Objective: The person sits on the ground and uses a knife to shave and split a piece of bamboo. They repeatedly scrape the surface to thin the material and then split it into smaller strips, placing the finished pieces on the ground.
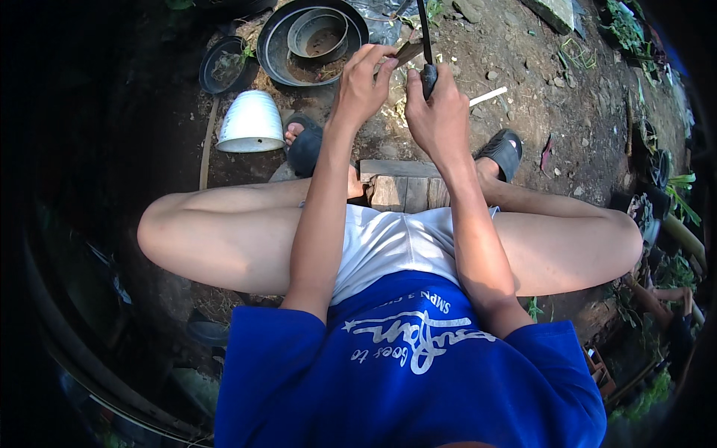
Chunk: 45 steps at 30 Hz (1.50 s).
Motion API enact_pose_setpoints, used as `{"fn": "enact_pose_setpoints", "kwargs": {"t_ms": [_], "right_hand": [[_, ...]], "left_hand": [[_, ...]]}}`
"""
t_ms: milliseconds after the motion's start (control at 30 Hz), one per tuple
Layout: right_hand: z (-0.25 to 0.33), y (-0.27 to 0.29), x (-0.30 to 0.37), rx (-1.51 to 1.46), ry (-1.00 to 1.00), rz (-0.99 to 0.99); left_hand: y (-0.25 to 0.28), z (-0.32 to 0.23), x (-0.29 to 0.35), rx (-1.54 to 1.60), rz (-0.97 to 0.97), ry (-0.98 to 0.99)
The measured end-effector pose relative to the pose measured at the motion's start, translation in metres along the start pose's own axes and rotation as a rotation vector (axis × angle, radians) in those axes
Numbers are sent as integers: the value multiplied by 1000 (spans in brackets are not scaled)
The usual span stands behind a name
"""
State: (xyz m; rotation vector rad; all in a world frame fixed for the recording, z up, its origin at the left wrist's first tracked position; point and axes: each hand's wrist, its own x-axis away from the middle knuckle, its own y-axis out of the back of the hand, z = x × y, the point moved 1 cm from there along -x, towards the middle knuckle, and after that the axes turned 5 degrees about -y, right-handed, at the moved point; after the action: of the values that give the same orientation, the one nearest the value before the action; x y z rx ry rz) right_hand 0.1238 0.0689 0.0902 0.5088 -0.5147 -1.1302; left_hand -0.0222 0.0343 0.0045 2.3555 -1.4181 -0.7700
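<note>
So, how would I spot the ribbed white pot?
Start at the person's bent left knee. Beyond it, just left of the dark left-foot sandal, is the tapered white pot, its wider rim toward the person. Its white colour sets it apart from the round black basin beyond it.

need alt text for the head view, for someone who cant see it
The right hand grips a dark-handled blade close to a thin brown piece in the left hand; whether blade and piece touch is unclear. The wearer's light shorts and blue shirt show below. On dirt ground at upper left are a white pot and nested dark basins.
</note>
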Motion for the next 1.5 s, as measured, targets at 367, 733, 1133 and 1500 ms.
{"fn": "enact_pose_setpoints", "kwargs": {"t_ms": [367,733,1133,1500], "right_hand": [[-5,-1,-6,17,15,32],[-30,-31,-13,-20,-21,-27],[-21,-26,-9,-38,98,-114],[-19,-21,-3,-163,177,-151]], "left_hand": [[-10,-12,-3,83,59,137],[-15,2,-3,120,286,216],[-17,1,-13,156,112,50],[-11,7,-13,141,51,-76]]}}
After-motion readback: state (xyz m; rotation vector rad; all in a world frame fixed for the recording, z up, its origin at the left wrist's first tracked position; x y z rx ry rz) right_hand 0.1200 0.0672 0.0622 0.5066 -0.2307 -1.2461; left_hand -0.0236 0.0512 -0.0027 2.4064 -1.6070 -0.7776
